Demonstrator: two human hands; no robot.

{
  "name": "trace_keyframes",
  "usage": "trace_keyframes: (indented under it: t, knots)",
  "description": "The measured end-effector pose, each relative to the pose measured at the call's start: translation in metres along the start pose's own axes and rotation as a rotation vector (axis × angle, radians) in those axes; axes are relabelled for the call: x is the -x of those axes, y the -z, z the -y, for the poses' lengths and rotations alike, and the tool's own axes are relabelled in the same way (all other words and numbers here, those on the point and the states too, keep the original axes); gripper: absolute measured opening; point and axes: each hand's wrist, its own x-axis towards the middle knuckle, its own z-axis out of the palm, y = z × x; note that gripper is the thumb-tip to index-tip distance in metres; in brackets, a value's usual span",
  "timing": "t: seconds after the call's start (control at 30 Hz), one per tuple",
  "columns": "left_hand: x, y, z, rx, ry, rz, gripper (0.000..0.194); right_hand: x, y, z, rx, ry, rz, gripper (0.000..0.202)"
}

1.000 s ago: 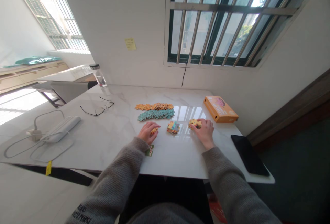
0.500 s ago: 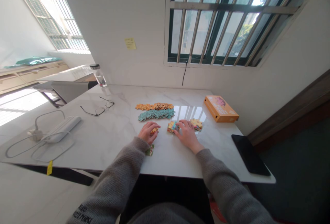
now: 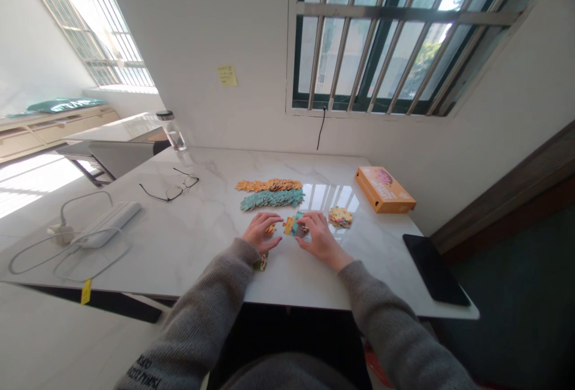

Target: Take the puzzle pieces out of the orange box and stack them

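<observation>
Puzzle pieces (image 3: 290,226) are in the right hand (image 3: 317,237), in the middle near the front of the white counter (image 3: 215,222). The right grip has its thumb on the near side and its fingers on the far side, maybe so the bits don't slip apart. The left grip is let go, with thumb and fingertips apart. Some yellow bits (image 3: 270,229) sit in the curl of the left hand (image 3: 259,233), and I can't tell if they touch the counter. That hand is curved around them, maybe like a little wall to keep them close. A green bit (image 3: 263,263) pokes out by the left wrist. On the other side, past the right fingers, is a pale yellow pile (image 3: 340,217). Farther back is a long teal row (image 3: 272,199), with an orange row (image 3: 268,186) just behind it. Their bits lean on each other, and each color has its own row, maybe so they don't get mixed up. The orange box (image 3: 385,190) lies flat at the back right, out of the hands' way. I can't see inside it. The clear bottle (image 3: 174,132) stands at the back left with its dark lid on. Something is low down inside, but it's too small to tell what.
</observation>
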Motion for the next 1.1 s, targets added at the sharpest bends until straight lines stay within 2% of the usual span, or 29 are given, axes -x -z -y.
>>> trace_keyframes:
  t: [0.1, 0.3, 0.47, 0.57, 0.67, 0.87, 1.1]
  knots:
    - [0.0, 0.0, -0.002, 0.018, -0.033, 0.041, 0.054, -0.002, -0.004, 0.012, -0.035, 0.053, 0.003, 0.04]
    - [-0.002, 0.004, 0.002, 0.071, -0.042, 0.024, 0.042, -0.004, -0.008, 0.018, -0.076, 0.067, -0.009, 0.041]
    - [0.003, 0.022, 0.032, 0.09, 0.063, -0.024, 0.033, 0.0, -0.005, 0.007, -0.084, -0.024, -0.12, 0.035]
    - [0.011, 0.03, 0.05, 0.098, 0.179, 0.007, 0.032, 0.003, -0.004, -0.004, -0.065, -0.102, -0.169, 0.028]
    - [0.018, 0.029, 0.061, 0.097, 0.255, 0.061, 0.034, 0.004, -0.004, -0.011, -0.054, -0.155, -0.179, 0.026]
    - [0.023, 0.024, 0.065, 0.097, 0.296, 0.079, 0.036, 0.005, -0.003, -0.011, -0.044, -0.17, -0.159, 0.024]
    - [0.023, 0.029, 0.062, 0.089, 0.283, 0.113, 0.033, 0.005, -0.005, -0.014, -0.015, -0.183, -0.129, 0.022]
